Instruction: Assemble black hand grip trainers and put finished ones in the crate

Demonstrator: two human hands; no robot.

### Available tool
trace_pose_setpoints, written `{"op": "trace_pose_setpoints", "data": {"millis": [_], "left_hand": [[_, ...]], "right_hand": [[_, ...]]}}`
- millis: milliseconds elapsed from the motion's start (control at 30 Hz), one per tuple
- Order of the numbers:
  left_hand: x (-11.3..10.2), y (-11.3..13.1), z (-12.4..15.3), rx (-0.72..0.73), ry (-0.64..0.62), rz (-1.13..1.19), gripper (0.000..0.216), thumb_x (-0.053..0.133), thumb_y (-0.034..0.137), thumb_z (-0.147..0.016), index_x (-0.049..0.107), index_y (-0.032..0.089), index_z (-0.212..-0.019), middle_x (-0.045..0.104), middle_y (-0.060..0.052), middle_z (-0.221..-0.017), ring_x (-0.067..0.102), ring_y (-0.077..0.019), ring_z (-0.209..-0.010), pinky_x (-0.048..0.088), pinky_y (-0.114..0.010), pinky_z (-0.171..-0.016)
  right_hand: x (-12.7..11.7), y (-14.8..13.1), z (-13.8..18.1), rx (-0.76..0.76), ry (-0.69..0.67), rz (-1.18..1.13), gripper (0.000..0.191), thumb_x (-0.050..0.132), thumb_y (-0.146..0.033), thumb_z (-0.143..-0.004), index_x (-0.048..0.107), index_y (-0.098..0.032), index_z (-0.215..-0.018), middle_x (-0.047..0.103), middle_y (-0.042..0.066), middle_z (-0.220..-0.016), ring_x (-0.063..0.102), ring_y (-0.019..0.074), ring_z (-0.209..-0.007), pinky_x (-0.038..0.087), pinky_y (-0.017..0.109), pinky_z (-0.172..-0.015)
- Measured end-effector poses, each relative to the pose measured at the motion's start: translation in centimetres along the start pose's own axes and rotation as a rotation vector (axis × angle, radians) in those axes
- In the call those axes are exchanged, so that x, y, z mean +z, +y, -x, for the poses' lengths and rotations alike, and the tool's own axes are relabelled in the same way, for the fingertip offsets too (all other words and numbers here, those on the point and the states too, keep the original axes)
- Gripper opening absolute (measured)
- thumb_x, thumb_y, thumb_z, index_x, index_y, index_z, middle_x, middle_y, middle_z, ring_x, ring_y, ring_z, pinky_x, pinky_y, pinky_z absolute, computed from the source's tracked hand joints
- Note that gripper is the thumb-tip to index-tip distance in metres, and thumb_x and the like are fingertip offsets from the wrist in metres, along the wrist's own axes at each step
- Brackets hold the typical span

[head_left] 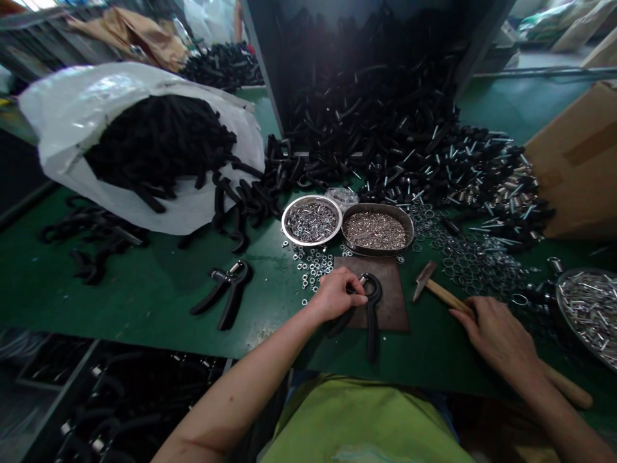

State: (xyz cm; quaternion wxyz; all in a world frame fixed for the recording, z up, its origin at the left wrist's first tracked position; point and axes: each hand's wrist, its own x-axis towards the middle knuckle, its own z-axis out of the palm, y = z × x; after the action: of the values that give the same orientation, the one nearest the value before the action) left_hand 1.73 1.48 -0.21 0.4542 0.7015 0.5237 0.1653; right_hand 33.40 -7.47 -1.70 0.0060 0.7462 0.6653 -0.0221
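My left hand (336,294) pinches the top of a black hand-grip exerciser (370,315), which lies on a dark metal plate (393,302) on the green table. My right hand (499,334) is closed around the wooden handle of a hammer (441,292), whose head rests on the table just right of the plate. A second, assembled hand-grip (226,292) lies to the left, apart from both hands.
Two round metal bowls, one with washers (311,220) and one with small fasteners (376,229), stand behind the plate. A big pile of black handles (409,148), loose rings and springs (463,257), a white sack (144,141), a cardboard box (578,161) and another tray (588,308) surround them.
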Motion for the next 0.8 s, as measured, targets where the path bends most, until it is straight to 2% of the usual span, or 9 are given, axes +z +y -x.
{"op": "trace_pose_setpoints", "data": {"millis": [100, 167, 233, 300, 367, 467, 500, 667, 800], "left_hand": [[0.1, -0.1, 0.1, 0.006, 0.017, -0.008, 0.011, 0.075, 0.024, -0.065, 0.067, 0.021, -0.071, 0.059, 0.002, -0.084, 0.056, -0.016, -0.087, 0.039, -0.027, -0.081], [0.1, 0.0, 0.1, -0.002, 0.014, -0.01, 0.011, 0.076, 0.024, -0.064, 0.067, 0.021, -0.071, 0.06, 0.001, -0.084, 0.056, -0.0159, -0.086, 0.04, -0.027, -0.081], [0.1, 0.1, 0.1, -0.015, 0.008, -0.009, 0.011, 0.076, 0.023, -0.064, 0.067, 0.02, -0.07, 0.06, 0.001, -0.084, 0.056, -0.0157, -0.085, 0.04, -0.027, -0.081], [0.1, 0.2, 0.1, -0.024, 0.011, -0.005, 0.011, 0.076, 0.023, -0.063, 0.067, 0.02, -0.07, 0.06, 0.001, -0.084, 0.056, -0.0157, -0.085, 0.04, -0.027, -0.08], [0.1, 0.3, 0.1, -0.032, 0.009, -0.004, 0.011, 0.076, 0.024, -0.063, 0.067, 0.02, -0.07, 0.06, 0.001, -0.084, 0.056, -0.0158, -0.085, 0.04, -0.027, -0.079], [0.0, 0.4, 0.2, -0.037, 0.008, -0.012, 0.011, 0.075, 0.025, -0.063, 0.067, 0.02, -0.07, 0.061, 0.001, -0.085, 0.056, -0.016, -0.086, 0.041, -0.027, -0.079], [0.0, 0.4, 0.2, -0.033, 0.01, -0.016, 0.012, 0.075, 0.025, -0.063, 0.067, 0.02, -0.07, 0.061, 0.001, -0.085, 0.056, -0.0161, -0.086, 0.041, -0.027, -0.079], [-0.1, 0.2, 0.2, -0.001, 0.015, -0.048, 0.012, 0.075, 0.026, -0.064, 0.066, 0.021, -0.071, 0.06, 0.001, -0.085, 0.056, -0.0171, -0.087, 0.041, -0.029, -0.08], [0.2, 0.3, 0.5, 0.042, 0.048, -0.097, 0.015, 0.075, 0.025, -0.066, 0.064, 0.02, -0.075, 0.06, 0.001, -0.086, 0.056, -0.0176, -0.087, 0.042, -0.031, -0.082]], "right_hand": [[-2.0, -1.5, 0.5, 0.113, -0.05, -0.213, 0.035, 0.04, -0.049, -0.086, 0.055, -0.017, -0.093, 0.066, 0.012, -0.088, 0.064, 0.0274, -0.075, 0.049, 0.038, -0.06], [-4.4, -3.5, 0.7, 0.086, -0.043, -0.487, 0.035, 0.041, -0.046, -0.087, 0.055, -0.018, -0.102, 0.067, 0.009, -0.086, 0.065, 0.0224, -0.069, 0.051, 0.034, -0.058], [-6.5, -5.7, 0.8, -0.008, 0.072, -0.766, 0.036, 0.037, -0.041, -0.091, 0.05, -0.022, -0.119, 0.067, 0.007, -0.095, 0.066, 0.018, -0.072, 0.054, 0.029, -0.06], [-7.3, -7.5, 0.5, -0.124, 0.215, -0.876, 0.038, 0.035, -0.035, -0.093, 0.044, -0.024, -0.128, 0.067, 0.007, -0.103, 0.067, 0.0165, -0.077, 0.055, 0.028, -0.064], [-7.0, -8.8, -0.1, -0.254, 0.209, -0.768, 0.037, 0.036, -0.03, -0.092, 0.048, -0.024, -0.127, 0.069, 0.007, -0.101, 0.068, 0.0182, -0.08, 0.056, 0.03, -0.068], [-6.6, -9.6, -1.2, -0.383, 0.014, -0.511, 0.035, 0.038, -0.026, -0.091, 0.055, -0.024, -0.122, 0.07, 0.006, -0.107, 0.068, 0.0208, -0.089, 0.056, 0.035, -0.077], [-6.8, -9.7, -1.4, -0.394, -0.003, -0.485, 0.036, 0.037, -0.026, -0.091, 0.054, -0.025, -0.123, 0.068, 0.006, -0.112, 0.068, 0.0206, -0.093, 0.055, 0.035, -0.08], [-7.6, -9.8, -0.7, -0.339, 0.189, -0.54, 0.041, 0.032, -0.026, -0.093, 0.045, -0.021, -0.132, 0.069, 0.01, -0.108, 0.069, 0.0195, -0.087, 0.056, 0.03, -0.073], [-5.1, -9.6, -0.9, -0.355, -0.077, -0.308, 0.041, 0.032, -0.026, -0.093, 0.047, -0.023, -0.131, 0.067, 0.01, -0.114, 0.069, 0.0251, -0.086, 0.056, 0.038, -0.069]]}}
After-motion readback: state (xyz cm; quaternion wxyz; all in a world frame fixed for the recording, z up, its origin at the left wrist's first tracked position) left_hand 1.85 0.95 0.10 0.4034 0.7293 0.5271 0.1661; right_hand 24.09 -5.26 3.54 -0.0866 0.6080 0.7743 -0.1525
